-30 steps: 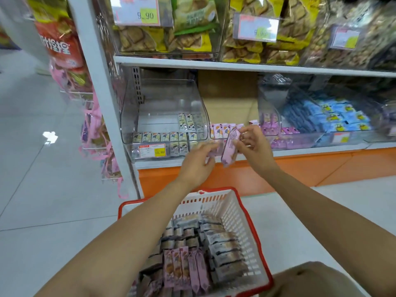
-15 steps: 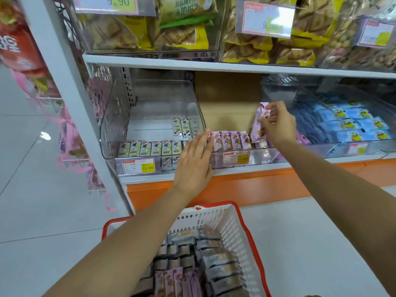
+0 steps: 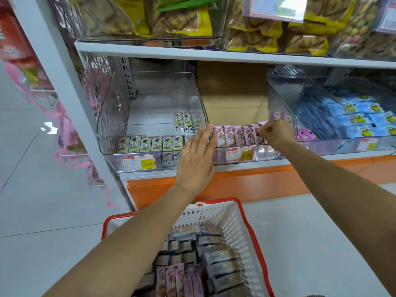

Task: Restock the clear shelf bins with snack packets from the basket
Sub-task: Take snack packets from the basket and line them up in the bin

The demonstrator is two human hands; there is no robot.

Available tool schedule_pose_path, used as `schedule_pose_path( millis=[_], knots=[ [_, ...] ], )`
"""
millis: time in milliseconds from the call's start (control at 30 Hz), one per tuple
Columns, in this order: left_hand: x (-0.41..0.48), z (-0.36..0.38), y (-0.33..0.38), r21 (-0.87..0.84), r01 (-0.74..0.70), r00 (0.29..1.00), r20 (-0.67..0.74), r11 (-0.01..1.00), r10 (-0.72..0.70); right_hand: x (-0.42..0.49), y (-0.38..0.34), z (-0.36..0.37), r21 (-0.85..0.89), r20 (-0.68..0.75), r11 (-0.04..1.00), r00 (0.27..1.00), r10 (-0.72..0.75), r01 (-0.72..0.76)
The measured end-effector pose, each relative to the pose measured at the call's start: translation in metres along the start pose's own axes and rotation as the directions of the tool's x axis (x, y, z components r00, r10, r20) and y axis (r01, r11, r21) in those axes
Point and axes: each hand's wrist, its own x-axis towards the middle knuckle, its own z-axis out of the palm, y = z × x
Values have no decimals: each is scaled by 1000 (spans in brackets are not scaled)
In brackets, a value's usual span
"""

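Above a red-rimmed basket point(image 3: 240, 221), the left hand point(image 3: 196, 156) presses flat against a row of pink packets point(image 3: 235, 136); the right hand point(image 3: 275, 132) pinches its far end.

The price tag point(image 3: 138, 163) on the front of the left clear bin point(image 3: 111, 116) reads 15.80 in its yellow patch. The green packets point(image 3: 151, 144) standing in that bin carry two large Chinese characters, seemingly 乐吧 (the smaller print beneath is illegible). The tag point(image 3: 240, 154) on the middle bin point(image 3: 265, 151) seems to show 15.80 too, blurred. Print on the pink packets point(image 3: 233, 136), the far-right tag point(image 3: 366, 144) and the upper-shelf tag point(image 3: 276, 6) cannot be read.
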Motion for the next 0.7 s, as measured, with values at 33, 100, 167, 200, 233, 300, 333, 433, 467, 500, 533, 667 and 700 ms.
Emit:
schedule_pose_path(
  millis=[33,100,167,200,233,300,333,433,467,500,533,667,700],
  knots=[
    [0,-1,0,-3,-3,1000,9,1000,3,-1,1,-1,16,-2,1000,1000,1,-1],
    [-1,-4,0,-11,-7,1000,26,1000,8,-5,2,-4,61,-32,998,999,-15,17],
    [-3,-7,0,-18,-15,999,38,1000,16,-14,2,-8,78,-74,995,996,-55,61],
    [-4,-8,0,-23,-23,999,41,999,24,-19,0,-10,88,-105,992,991,-84,93],
    [-5,-10,0,-31,-33,998,43,999,34,-26,-4,-12,109,-138,986,984,-109,124],
    [-12,-12,-2,-49,-57,997,47,997,60,-40,-12,-14,207,-177,963,974,-138,174],
    [-16,-14,-3,-52,-67,996,49,996,69,-47,-18,-14,262,-183,945,971,-153,198],
    [-36,-21,-11,-50,-94,995,13,994,94,-75,-39,-9,340,-205,894,951,-232,291],
    [-44,-24,-16,-49,-109,994,-14,993,108,-85,-47,-7,352,-214,876,940,-267,330],
    [-53,-25,-21,-42,-119,992,-44,992,117,-96,-55,-3,355,-215,861,928,-305,365],
    [-62,-25,-27,-35,-121,990,-70,992,119,-107,-63,1,351,-204,848,916,-345,398],
    [-97,-24,-53,-8,-77,996,-40,997,76,-148,-88,32,356,-74,809,877,-475,469],
    [-105,-22,-60,5,-59,998,-14,998,60,-158,-92,44,358,-35,806,870,-492,471]
  ],
)
